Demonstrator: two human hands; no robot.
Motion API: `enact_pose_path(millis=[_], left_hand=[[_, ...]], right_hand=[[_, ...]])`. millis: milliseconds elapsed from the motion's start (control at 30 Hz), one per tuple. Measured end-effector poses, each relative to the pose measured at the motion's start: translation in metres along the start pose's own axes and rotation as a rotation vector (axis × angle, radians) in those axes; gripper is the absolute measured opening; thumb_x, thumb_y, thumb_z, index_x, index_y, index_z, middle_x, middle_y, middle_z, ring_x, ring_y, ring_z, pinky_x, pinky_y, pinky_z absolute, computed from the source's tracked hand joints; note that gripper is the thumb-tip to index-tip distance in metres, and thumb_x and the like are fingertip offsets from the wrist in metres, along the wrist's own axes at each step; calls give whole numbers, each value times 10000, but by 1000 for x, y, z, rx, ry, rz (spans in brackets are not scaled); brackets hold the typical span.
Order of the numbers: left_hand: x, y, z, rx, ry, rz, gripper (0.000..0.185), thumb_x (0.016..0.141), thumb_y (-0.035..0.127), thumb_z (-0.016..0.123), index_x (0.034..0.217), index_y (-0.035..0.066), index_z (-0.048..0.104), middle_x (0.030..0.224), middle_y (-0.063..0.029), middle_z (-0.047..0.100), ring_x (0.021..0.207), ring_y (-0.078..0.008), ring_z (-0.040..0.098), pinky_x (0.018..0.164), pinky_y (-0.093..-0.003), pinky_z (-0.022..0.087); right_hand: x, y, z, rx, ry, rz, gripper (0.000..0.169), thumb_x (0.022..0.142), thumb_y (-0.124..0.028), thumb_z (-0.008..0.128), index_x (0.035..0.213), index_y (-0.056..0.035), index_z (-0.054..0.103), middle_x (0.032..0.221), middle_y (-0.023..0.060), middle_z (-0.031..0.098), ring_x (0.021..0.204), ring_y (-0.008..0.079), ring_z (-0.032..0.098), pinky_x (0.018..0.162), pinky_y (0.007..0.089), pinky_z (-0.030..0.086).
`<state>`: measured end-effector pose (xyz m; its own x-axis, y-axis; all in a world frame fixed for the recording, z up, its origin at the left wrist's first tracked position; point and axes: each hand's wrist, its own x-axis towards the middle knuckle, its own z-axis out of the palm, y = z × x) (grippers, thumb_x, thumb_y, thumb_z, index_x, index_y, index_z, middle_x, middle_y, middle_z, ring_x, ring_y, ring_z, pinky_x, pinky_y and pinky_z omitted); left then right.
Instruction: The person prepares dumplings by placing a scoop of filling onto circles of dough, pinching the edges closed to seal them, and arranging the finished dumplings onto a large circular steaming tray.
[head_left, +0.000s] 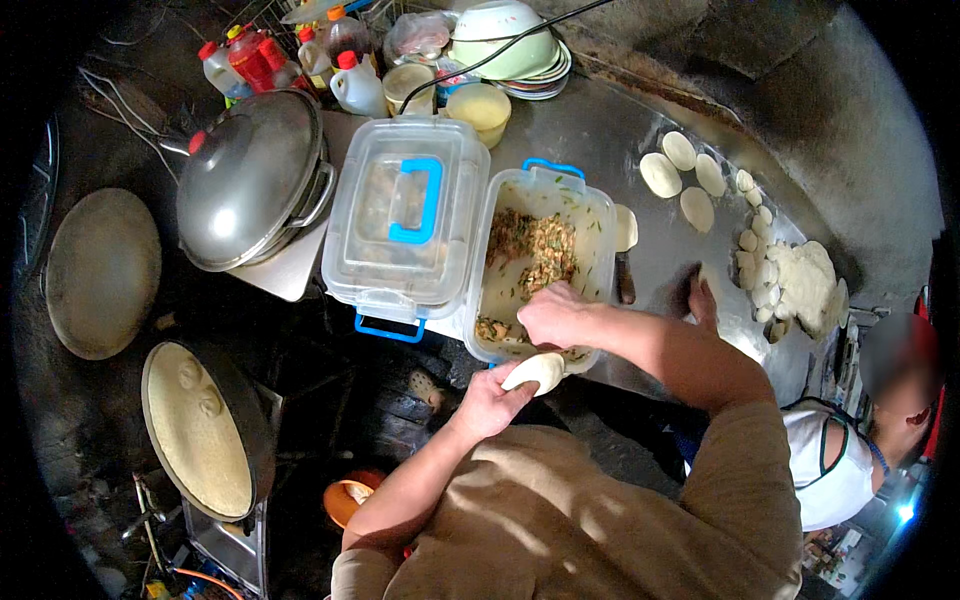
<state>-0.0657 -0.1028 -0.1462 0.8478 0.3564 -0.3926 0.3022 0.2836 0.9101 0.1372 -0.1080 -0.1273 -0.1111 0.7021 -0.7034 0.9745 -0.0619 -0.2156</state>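
Observation:
My left hand (486, 401) holds a round, pale dough wrapper (541, 374) just outside the near corner of a clear plastic box (606, 225) with blue handles. Chopped filling (551, 247) with green bits lies in that box, heaped towards the far side, with a smaller clump (493, 328) near the left wall. Down inside the box, over the filling, is my right hand (553, 315) with its fingers curled. Its underside is hidden, so whether it grips a utensil does not show.
A lidded plastic box (352, 217) stands left of the open one. Farther left are a lidded wok (255, 180) and a pan with pale contents (199, 435). Dough rounds (697, 210) and a dough mass (806, 281) lie right, near a co-worker's hand (703, 304).

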Motion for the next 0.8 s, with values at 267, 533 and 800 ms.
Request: enact_pose_path(millis=[267, 533, 800], left_hand=[[-8, 0, -2, -484, 131, -119, 334, 845, -1, 636, 1177, -6, 593, 1048, -78, 670, 924, -166, 644, 832, -310, 519], [-9, 56, -8, -690, 207, -10, 488, 821, 18, 660, 1272, 30, 473, 1183, -133, 594, 1078, -256, 602, 917, -398, 512], [5, 65, -11, -900, 71, 94, 425, 847, 33, 619, 1257, 28, 508, 1147, -127, 624, 1057, -254, 622, 926, -399, 523]], right_hand=[[-54, 50, -28, 149, 258, -78, 174, 762, -121, 511, 782, -60, 672, 727, 199, 638, 698, 386, 632, 649, 487, 483], [-138, 9, -83, 43, 362, -156, 171, 746, -104, 512, 786, -31, 661, 706, 205, 624, 673, 387, 628, 612, 469, 486], [-181, -9, -75, -16, 569, 8, 181, 715, -106, 555, 854, -49, 655, 762, 185, 643, 742, 373, 649, 656, 462, 519]])
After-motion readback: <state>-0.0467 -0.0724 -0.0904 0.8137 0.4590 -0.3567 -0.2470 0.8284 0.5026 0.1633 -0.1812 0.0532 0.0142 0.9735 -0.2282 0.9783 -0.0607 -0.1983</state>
